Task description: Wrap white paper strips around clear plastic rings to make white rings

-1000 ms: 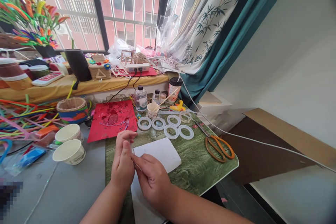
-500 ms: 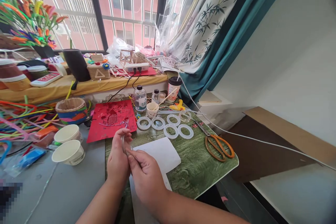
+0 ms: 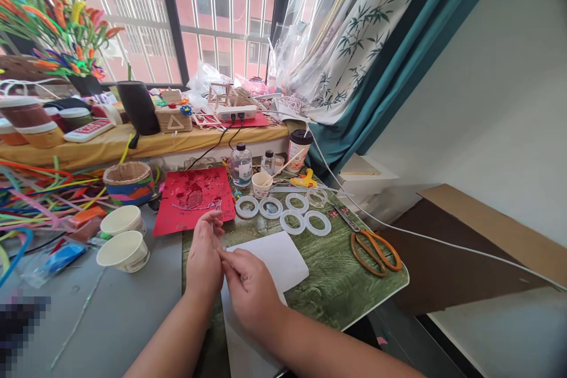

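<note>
Can't ID clear pc (image 3: pixel 218 242) btwn my L hand (image 3: pixel 204 263) & R hand (image 3: pixel 253 292), mostly hidden; forearms (image 3: pixel 170 336) cut off @ btm edge.

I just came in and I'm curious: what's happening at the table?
Someone's left hand and right hand are close together over the green table, by some white paper. They seem to hold a small clear piece between them, but most of it is hidden. Beyond the paper lie pale rings, with orange-handled scissors to their right. A red sheet scattered with bits lies to the left.
</note>
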Motion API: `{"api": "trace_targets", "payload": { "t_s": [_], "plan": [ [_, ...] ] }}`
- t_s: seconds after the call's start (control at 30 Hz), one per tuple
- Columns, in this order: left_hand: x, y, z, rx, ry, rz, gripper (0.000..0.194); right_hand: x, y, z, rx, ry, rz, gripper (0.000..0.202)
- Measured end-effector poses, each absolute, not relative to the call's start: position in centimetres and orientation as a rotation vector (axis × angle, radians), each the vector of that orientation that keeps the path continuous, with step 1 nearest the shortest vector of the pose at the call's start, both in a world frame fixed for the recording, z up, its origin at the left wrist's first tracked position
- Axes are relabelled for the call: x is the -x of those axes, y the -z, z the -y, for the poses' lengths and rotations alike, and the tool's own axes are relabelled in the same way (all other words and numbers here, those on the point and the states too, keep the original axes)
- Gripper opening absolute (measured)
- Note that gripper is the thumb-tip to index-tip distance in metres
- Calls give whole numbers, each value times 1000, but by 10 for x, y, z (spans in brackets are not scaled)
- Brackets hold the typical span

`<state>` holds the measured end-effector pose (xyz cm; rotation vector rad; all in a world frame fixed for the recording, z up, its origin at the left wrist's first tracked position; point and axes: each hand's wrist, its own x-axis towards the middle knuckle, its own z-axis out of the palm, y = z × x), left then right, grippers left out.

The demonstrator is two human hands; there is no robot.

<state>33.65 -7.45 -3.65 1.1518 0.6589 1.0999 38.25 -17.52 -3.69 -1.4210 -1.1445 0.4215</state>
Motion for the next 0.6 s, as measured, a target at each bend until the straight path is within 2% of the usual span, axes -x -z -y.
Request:
{"api": "trace_targets", "payload": {
  "t_s": [0.1, 0.17, 0.23, 0.3, 0.43, 0.53, 0.6],
  "plan": [
    [-332, 37, 74, -1347, -1109, -662, 40, -373, 11, 165, 1234, -834, 649, 34],
    [-329, 36, 76, -1437, -1124, -637, 43, -373, 0, 162, 1149, -932, 549, 37],
    [-328, 34, 78, -1461, -1142, -613, 43, -378, -1, 165, 1233, -806, 689, 33],
    [-327, 33, 79, -1430, -1129, -620, 40, -385, 10, 172, 1369, -532, 1017, 29],
    [-332, 33, 81, -1255, -1083, -644, 36, -398, 45, 187, 1442, -96, 1565, 46],
    [-336, 32, 83, -1059, -1060, -653, 35, -399, 52, 188, 1405, -10, 1628, 51],
    [-336, 32, 84, -990, -1022, -662, 38, -391, 44, 182, 1394, -126, 1464, 45]
  ]
}}
